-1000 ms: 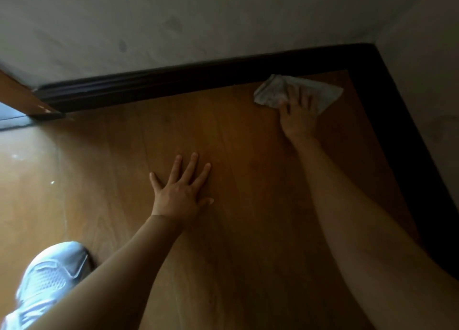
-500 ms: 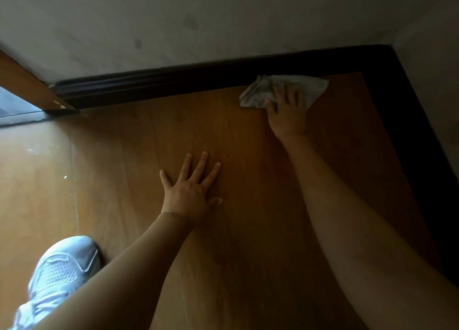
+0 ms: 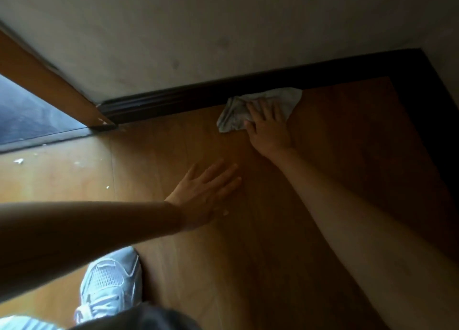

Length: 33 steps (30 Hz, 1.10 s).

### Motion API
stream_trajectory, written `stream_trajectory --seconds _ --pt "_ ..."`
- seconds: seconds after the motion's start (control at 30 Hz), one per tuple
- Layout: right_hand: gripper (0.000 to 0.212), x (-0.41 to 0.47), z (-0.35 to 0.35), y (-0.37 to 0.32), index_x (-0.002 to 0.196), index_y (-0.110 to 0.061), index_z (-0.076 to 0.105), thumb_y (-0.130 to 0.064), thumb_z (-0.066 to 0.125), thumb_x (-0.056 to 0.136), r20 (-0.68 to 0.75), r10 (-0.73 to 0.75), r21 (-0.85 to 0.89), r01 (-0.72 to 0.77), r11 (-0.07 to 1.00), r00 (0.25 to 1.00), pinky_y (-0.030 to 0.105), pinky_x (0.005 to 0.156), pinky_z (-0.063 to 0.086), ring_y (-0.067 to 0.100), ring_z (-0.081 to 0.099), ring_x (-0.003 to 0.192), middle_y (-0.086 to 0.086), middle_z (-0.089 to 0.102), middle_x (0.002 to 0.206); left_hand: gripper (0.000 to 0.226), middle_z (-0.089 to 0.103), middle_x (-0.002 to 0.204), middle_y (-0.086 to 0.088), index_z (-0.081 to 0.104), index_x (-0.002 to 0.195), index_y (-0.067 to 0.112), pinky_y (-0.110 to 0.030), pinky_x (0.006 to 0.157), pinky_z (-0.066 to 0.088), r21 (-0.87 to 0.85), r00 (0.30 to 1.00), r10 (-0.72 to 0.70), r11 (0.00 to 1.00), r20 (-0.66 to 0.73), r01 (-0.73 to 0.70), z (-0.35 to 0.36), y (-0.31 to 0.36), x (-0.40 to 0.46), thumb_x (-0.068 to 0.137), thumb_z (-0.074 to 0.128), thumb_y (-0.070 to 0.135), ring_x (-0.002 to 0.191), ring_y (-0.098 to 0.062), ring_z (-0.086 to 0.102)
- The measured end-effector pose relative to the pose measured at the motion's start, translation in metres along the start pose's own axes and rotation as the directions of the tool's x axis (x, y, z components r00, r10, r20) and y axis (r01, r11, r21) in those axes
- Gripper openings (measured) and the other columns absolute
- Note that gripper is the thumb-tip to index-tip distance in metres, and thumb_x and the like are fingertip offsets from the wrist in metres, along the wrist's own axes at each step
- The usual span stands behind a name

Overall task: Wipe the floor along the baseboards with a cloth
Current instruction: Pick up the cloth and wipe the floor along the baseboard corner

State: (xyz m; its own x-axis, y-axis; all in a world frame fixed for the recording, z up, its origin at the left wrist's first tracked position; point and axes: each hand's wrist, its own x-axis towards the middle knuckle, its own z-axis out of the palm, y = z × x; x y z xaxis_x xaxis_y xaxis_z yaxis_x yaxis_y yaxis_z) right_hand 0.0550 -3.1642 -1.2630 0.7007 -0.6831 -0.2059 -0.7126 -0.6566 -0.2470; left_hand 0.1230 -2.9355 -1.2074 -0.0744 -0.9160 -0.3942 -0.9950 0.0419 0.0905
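Two hands down on wood floor [image 3: 260, 242]. Right hand [image 3: 269, 128], fingers spread, pressing crumpled cloth [image 3: 250, 109] against dark baseboard [image 3: 173, 101]. Left hand [image 3: 203, 193] flat, fingers spread, empty.

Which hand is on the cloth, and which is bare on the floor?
The right hand presses the cloth by the dark baseboard. The left hand lies flat on the wooden floor, holding nothing.

My right hand [image 3: 269, 128] presses the crumpled cloth [image 3: 258, 108] flat on the floor [image 3: 335, 136], touching the far baseboard [image 3: 198, 96]. My left hand [image 3: 206, 193] lies spread on the floor nearer me.
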Motion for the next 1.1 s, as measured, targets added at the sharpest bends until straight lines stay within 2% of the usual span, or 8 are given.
stream_trajectory --seconds 0.1,0.27,0.47,0.67,0.77,0.87,0.97,1.1 --pt "0.053 -0.004 -0.001 -0.020 0.154 -0.031 0.013 -0.043 0.025 0.103 0.017 0.099 0.022 -0.100 0.995 0.995 0.047 0.118 0.001 0.036 0.000 0.147 0.002 0.001 0.162 0.076 0.033 0.155 -0.006 0.032 0.149 0.024 -0.060 0.092 0.046 0.045 0.993 0.062 0.997 -0.104 -0.057 0.010 -0.030 -0.035 0.083 0.034 0.061 0.136 -0.035 0.041" --pt "0.055 -0.001 -0.002 -0.024 0.153 -0.024 0.020 -0.038 0.035 0.102 -0.004 0.089 -0.007 -0.089 0.996 0.996 0.052 0.117 0.010 0.042 0.012 0.144 0.011 0.007 0.161 0.095 0.039 0.153 -0.007 0.030 0.148 0.026 -0.066 0.085 0.048 0.037 0.998 -0.039 0.999 -0.041 0.040 0.028 -0.076 -0.088 0.070 0.075 0.058 0.132 -0.038 0.045" --pt "0.056 -0.010 -0.005 -0.044 0.154 -0.029 0.013 -0.041 0.031 0.102 0.112 -0.033 -0.103 0.045 0.994 0.993 0.050 0.117 0.013 0.040 0.012 0.145 0.009 0.006 0.162 0.087 0.021 0.159 -0.002 0.013 0.154 0.035 -0.073 0.089 0.039 0.045 0.996 -0.080 0.996 0.033 0.079 0.062 -0.083 -0.096 0.079 0.039 0.071 0.140 -0.043 0.031" --pt "0.058 -0.022 0.006 -0.061 0.153 -0.032 0.014 -0.053 0.011 0.100 0.155 -0.213 -0.019 0.219 0.976 0.965 0.040 0.120 0.003 0.029 0.004 0.148 -0.002 0.008 0.162 0.081 -0.018 0.160 0.007 -0.005 0.152 0.043 -0.075 0.097 0.027 0.013 0.996 -0.088 0.996 -0.024 0.089 0.082 -0.083 -0.094 0.081 0.019 0.073 0.144 -0.027 -0.013" --pt "0.075 -0.021 -0.001 0.002 0.153 -0.023 0.019 -0.055 -0.012 0.092 0.009 -0.034 -0.107 0.035 0.994 0.999 0.046 0.120 0.008 0.034 0.014 0.146 0.007 0.015 0.161 0.082 -0.014 0.160 0.006 -0.010 0.151 0.043 -0.075 0.097 0.026 0.008 0.995 -0.093 0.996 -0.035 0.093 0.082 -0.082 -0.094 0.081 0.019 0.073 0.144 -0.026 -0.012" --pt "0.059 -0.010 -0.011 0.008 0.154 -0.020 0.015 -0.041 0.000 0.101 0.008 0.163 -0.092 -0.162 0.983 0.987 0.047 0.119 0.008 0.035 0.013 0.146 0.011 0.011 0.161 0.084 0.012 0.163 -0.002 0.004 0.154 0.038 -0.075 0.093 0.030 0.033 0.996 -0.088 0.995 -0.030 0.089 0.076 -0.082 -0.093 0.081 0.030 0.070 0.146 -0.031 0.003" --pt "0.054 -0.013 -0.008 -0.044 0.154 -0.022 0.017 -0.039 0.010 0.103 0.016 0.042 -0.073 -0.041 0.996 0.999 0.047 0.119 0.009 0.034 0.011 0.146 0.010 0.012 0.161 0.084 0.029 0.157 -0.005 0.016 0.153 0.034 -0.075 0.089 0.033 0.029 0.994 -0.102 0.994 -0.026 0.102 0.077 -0.082 -0.092 0.080 0.035 0.069 0.144 -0.040 0.021" --pt "0.052 -0.024 -0.013 -0.034 0.153 -0.031 0.018 -0.046 0.022 0.104 0.078 -0.199 -0.037 0.202 0.979 0.977 0.042 0.119 0.009 0.028 0.008 0.147 0.003 0.012 0.161 0.074 0.003 0.162 0.001 0.008 0.154 0.036 -0.076 0.096 0.027 0.045 0.996 -0.086 0.995 -0.038 0.088 0.083 -0.083 -0.093 0.090 0.013 0.073 0.146 -0.032 0.002"
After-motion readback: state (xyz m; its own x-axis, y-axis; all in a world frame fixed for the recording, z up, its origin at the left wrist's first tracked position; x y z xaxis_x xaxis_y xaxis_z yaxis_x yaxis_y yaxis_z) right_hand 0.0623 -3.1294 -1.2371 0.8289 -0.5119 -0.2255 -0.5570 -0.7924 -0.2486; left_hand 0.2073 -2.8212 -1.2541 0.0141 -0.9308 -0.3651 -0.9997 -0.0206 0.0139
